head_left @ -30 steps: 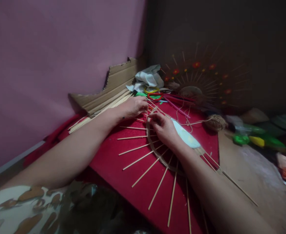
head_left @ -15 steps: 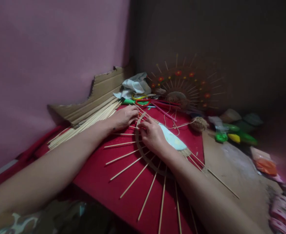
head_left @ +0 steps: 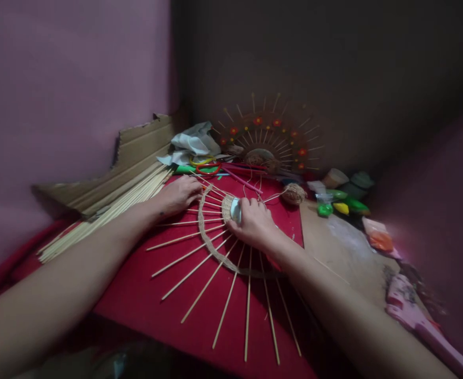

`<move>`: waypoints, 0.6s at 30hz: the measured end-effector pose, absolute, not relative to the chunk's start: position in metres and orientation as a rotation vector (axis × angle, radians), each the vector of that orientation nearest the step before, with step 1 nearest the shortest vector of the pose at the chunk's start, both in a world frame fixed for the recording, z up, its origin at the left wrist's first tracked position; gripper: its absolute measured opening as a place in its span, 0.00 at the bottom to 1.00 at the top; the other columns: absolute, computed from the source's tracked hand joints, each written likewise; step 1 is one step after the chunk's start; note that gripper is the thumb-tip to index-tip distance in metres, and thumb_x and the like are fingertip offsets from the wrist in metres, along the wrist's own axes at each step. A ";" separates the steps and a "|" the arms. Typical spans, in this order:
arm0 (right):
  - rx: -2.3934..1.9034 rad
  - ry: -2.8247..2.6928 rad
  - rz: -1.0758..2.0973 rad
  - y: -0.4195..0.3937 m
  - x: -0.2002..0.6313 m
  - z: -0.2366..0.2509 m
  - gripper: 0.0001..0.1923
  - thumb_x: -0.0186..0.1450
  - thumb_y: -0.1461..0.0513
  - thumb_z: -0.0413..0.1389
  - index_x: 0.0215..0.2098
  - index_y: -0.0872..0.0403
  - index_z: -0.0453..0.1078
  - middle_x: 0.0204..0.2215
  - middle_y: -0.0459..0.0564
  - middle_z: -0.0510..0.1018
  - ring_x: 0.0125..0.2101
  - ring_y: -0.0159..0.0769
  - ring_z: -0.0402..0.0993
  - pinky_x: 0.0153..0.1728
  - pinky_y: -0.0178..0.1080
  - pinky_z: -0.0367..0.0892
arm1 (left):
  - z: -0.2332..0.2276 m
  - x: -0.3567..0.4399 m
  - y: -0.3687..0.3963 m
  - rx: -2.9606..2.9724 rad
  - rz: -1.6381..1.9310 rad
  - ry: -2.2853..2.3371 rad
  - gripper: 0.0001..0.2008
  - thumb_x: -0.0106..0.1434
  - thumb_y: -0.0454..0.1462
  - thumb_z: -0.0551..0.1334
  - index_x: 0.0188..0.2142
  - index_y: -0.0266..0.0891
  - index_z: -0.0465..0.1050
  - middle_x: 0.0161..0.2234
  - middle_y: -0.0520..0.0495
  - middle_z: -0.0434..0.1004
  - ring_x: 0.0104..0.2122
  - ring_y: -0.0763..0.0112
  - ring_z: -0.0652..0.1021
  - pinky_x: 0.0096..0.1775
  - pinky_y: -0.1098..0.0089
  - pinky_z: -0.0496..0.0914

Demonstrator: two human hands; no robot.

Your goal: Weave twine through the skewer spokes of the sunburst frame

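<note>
Head view: the right hand has shifted onto the hub of the sunburst stick frame on the red board, fingers closed around its woven centre; left hand rests loosely curled at the far spokes, gripping nothing visible

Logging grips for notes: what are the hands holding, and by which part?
Right hand grips the sunburst stick frame at its pale center hub; left hand rests on its far spokes.

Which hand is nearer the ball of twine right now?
Right. The right hand rests on the sunburst's hub, just short of the ball of twine; the left hand lies farther away, at the sticks' far-left edge.
</note>
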State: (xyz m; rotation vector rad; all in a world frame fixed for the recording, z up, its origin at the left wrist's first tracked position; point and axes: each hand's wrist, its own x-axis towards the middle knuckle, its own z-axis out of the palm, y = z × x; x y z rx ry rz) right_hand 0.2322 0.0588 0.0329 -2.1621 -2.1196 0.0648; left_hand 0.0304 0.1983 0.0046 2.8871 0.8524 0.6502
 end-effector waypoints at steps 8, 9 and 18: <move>-2.165 -1.870 0.168 0.073 0.235 0.029 0.26 0.64 0.49 0.48 0.49 0.61 0.61 0.46 0.68 0.72 0.48 0.55 0.69 0.45 0.53 0.65 | 0.013 0.020 0.197 2.866 0.601 0.850 0.12 0.63 0.42 0.53 0.30 0.38 0.70 0.31 0.45 0.71 0.33 0.66 0.69 0.37 0.68 0.65; -2.167 -1.849 0.177 0.074 0.234 0.028 0.25 0.65 0.49 0.48 0.49 0.62 0.61 0.46 0.69 0.72 0.48 0.55 0.69 0.44 0.52 0.65 | 0.013 0.019 0.198 2.869 0.581 0.844 0.12 0.63 0.43 0.54 0.29 0.39 0.70 0.30 0.45 0.71 0.33 0.66 0.69 0.36 0.68 0.65; -2.089 -1.880 0.216 0.081 0.222 0.024 0.25 0.67 0.51 0.44 0.51 0.63 0.58 0.45 0.70 0.73 0.44 0.56 0.74 0.40 0.51 0.69 | 0.014 0.008 0.209 2.934 0.487 0.872 0.12 0.62 0.42 0.53 0.30 0.38 0.71 0.31 0.46 0.71 0.32 0.67 0.68 0.36 0.67 0.63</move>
